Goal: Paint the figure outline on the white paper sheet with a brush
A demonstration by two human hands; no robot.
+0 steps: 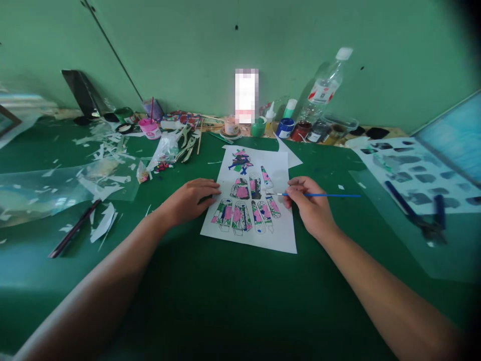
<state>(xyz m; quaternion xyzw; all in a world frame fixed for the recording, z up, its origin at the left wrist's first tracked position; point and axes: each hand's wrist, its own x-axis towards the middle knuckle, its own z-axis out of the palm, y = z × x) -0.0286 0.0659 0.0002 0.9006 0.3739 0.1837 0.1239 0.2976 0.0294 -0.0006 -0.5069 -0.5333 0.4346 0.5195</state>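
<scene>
head view, left hand (190, 199) at paper (248, 201) edge, open table (221, 296) nearer

Jars (285, 129) behind the paper (230, 175)

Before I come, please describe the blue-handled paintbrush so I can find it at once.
On the dark green table, find the white paper sheet with pink and green patterns. At its right edge, the right hand holds the thin blue-handled paintbrush, tip over the paper. Unlike the thick blue-handled pliers farther right, it has one slender handle.
</scene>
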